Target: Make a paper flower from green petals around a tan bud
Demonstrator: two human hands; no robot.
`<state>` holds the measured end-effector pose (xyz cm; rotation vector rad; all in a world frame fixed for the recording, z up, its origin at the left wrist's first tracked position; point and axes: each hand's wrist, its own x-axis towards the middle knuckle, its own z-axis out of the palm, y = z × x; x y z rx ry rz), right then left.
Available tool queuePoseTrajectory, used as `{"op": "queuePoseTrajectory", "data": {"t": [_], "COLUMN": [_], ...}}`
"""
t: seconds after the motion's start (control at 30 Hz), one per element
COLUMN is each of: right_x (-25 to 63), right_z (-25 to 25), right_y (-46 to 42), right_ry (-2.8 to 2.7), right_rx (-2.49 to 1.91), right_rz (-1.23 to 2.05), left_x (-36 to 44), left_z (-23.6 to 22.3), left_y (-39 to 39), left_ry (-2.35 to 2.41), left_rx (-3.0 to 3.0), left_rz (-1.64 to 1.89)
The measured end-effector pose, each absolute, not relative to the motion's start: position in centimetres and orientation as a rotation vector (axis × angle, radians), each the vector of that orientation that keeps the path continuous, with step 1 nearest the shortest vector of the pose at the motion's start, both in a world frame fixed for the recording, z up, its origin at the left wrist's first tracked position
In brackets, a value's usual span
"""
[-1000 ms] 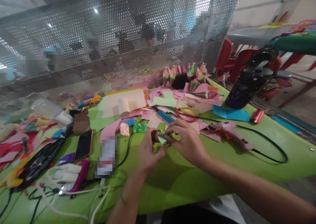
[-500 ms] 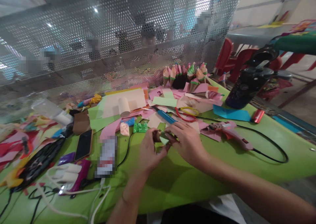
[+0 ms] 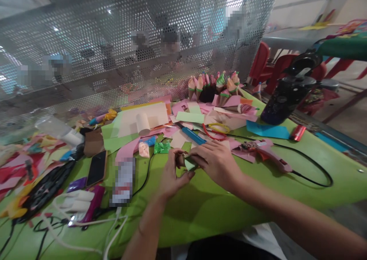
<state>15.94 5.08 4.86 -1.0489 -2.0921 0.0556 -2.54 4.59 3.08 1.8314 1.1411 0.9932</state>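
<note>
Between my two hands, over the middle of the green tabletop (image 3: 200,221), is a small curled piece of light green paper (image 3: 189,163). My left hand (image 3: 173,174) grips it from the left, thumb below and fingers above. From the right, my right hand (image 3: 215,160) closes on the same paper, its fingers bent over the upper side. Part of the paper is hidden behind my fingers. Just beyond my hands lie a blue-handled cutter (image 3: 192,135), a green packet (image 3: 162,147) and scissors with red and yellow handles (image 3: 215,130).
A pink glue gun (image 3: 272,155) with a looping black cord lies right. Behind it stands a dark bottle (image 3: 283,99). Paper ice-cream cones (image 3: 220,85) stand at the back by a perforated metal screen (image 3: 120,34). Phones (image 3: 96,168), chargers and cables fill the left.
The green paper has turned slightly between my fingers, and more of its face shows. Both hands stay in nearly the same place. The view has shifted a little.
</note>
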Motion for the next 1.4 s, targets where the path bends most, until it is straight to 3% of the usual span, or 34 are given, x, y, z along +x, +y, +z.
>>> {"op": "queuePoseTrajectory", "data": {"t": [0.5,1.4], "right_x": [16.2,15.9], "right_z": [7.2,7.0], "right_y": [5.2,5.4], "right_ry": [-2.341,-2.311], "right_rx": [-0.955,-0.907], "right_rz": [0.009,0.073], "left_x": [-2.8,-2.6], "left_z": [3.7,3.6], "left_y": [4.4,4.3], "left_ry": [1.116,1.142], "left_rx": [1.889,1.821], "left_rz": [0.886,0.917]}}
